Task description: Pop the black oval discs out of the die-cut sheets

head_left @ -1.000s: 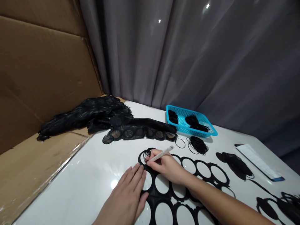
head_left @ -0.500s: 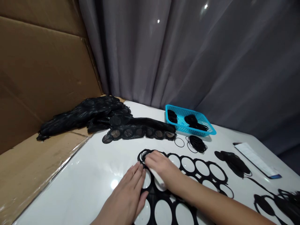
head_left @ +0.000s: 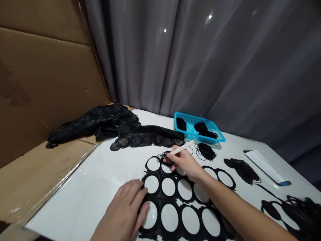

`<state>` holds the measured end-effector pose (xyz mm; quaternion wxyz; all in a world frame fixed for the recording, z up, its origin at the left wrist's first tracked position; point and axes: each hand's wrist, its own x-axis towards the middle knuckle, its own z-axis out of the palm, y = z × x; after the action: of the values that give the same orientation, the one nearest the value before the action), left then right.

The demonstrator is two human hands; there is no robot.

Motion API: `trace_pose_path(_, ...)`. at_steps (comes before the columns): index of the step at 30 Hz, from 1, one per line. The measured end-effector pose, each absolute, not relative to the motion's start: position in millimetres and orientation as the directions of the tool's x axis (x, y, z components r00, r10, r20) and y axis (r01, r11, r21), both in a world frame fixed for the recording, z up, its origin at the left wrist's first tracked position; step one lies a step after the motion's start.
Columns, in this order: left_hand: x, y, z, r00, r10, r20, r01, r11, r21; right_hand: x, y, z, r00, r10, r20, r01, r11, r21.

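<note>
The right hand (head_left: 184, 164) has its grip closed around a white pen-like tool (head_left: 185, 147), thin black rings (head_left: 164, 156) bunched at its fingertips, over the far edge of a black holed sheet (head_left: 161, 197); the left hand (head_left: 125, 206), its grip loose, touches the sheet's left side on a white bench (head_left: 82, 201) before a grey curtain (head_left: 140, 60)

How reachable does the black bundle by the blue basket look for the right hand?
Probably yes: the bundle lies close by, nothing visibly blocking it, but the right hand holds a white tool and black strands.
</note>
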<state>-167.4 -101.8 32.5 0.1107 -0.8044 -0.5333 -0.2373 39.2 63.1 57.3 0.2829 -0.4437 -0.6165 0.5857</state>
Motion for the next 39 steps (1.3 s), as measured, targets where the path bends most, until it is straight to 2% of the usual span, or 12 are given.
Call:
trace_pose_path(3,-166.5,-119.0,28.6,0.347,0.787,0.51,0.91,-0.414,0.022,28.1,35.3,55.9,-0.568,0.785,-0.248,0.155,-0.194,-0.969)
trace_pose_path(5,-165.0,-125.9,24.0,0.374,0.778,0.505,0.909,-0.417,-0.031,25.4,21.5,56.3,-0.624,0.741,-0.247,0.145,-0.201,-0.969)
trace_pose_path(7,-163.7,-128.9,21.1,0.397,0.777,0.489,0.906,-0.416,-0.074,25.1,11.3,56.8,-0.669,0.711,-0.216,0.185,-0.122,-0.975)
trace_pose_path(11,-162.5,-129.0,21.9,0.416,0.783,0.462,0.904,-0.411,-0.117,26.3,-0.5,56.8,-0.719,0.682,-0.138,0.318,0.145,-0.937)
trace_pose_path(14,-162.5,-129.1,23.0,0.421,0.791,0.444,0.902,-0.416,-0.116,26.1,-4.1,54.8,-0.723,0.687,-0.07,0.324,0.248,-0.913)
trace_pose_path(23,-163.4,-130.6,20.4,0.405,0.814,0.417,0.907,-0.414,-0.074,23.3,-6.3,52.9,-0.716,0.697,-0.044,0.343,0.296,-0.892)
trace_pose_path(28,-163.2,-129.9,20.7,0.412,0.808,0.421,0.905,-0.417,-0.087,22.3,-4.4,51.8,-0.708,0.705,-0.037,0.344,0.299,-0.89)
trace_pose_path(32,-163.4,-128.9,19.7,0.422,0.804,0.419,0.903,-0.416,-0.109,22.9,-6.6,50.6,-0.723,0.69,0.021,0.336,0.378,-0.863)
trace_pose_path(35,-163.7,-128.8,18.1,0.434,0.801,0.411,0.898,-0.423,-0.124,24.3,-17.8,45.4,-0.762,0.636,0.122,0.328,0.54,-0.775)
trace_pose_path(39,-164.0,-128.9,16.6,0.432,0.798,0.42,0.898,-0.423,-0.12,25.5,-21.3,38.3,-0.867,0.435,0.243,0.275,0.825,-0.493)
